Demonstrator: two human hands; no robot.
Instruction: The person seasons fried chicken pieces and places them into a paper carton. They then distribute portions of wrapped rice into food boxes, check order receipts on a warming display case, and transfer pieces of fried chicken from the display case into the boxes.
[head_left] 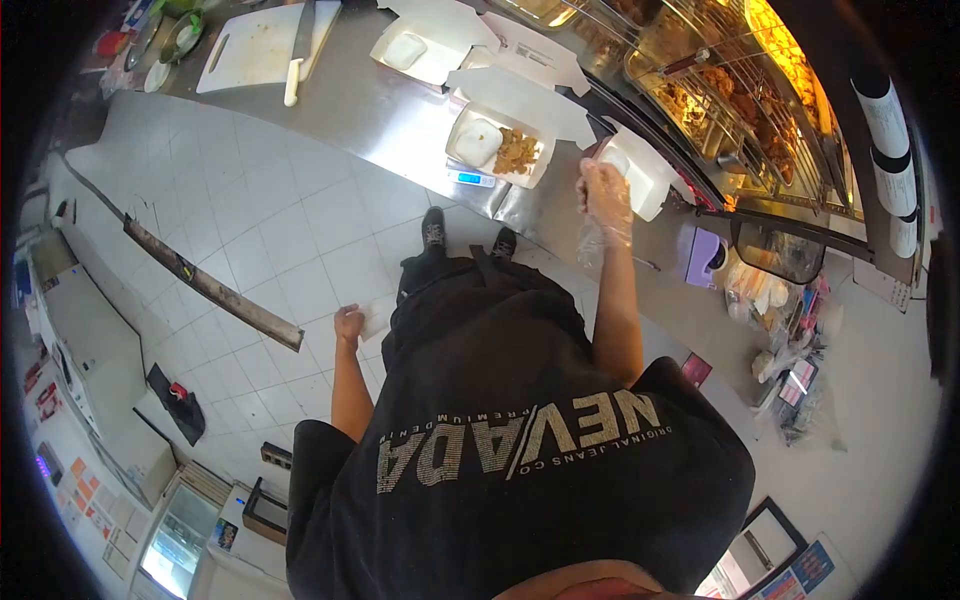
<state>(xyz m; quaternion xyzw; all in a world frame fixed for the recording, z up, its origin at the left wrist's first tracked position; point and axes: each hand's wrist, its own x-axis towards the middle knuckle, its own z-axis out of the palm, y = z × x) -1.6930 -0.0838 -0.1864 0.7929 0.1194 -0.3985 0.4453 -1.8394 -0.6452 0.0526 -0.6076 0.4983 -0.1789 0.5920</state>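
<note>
My right hand (606,197), in a clear plastic glove, is at the near left edge of an open white takeaway box (648,182). Its fingers are drawn together, and what they hold, if anything, is hidden. To its left, an open box (545,165) holds a white mound of what looks like rice (474,143) and brown chopped food (516,152). This box sits on a scale with a lit blue display (470,179). My bare left hand (348,323) hangs low at my side with curled fingers, beside a pale sheet-like thing (378,316); I cannot tell whether I grip it.
Another open box (405,50) with a white mound stands farther left. A knife (297,62) lies on a white cutting board (245,50). A lit food cabinet (740,100) with trays borders the counter's right. A purple box (703,256) and plastic bags (790,330) are nearer me.
</note>
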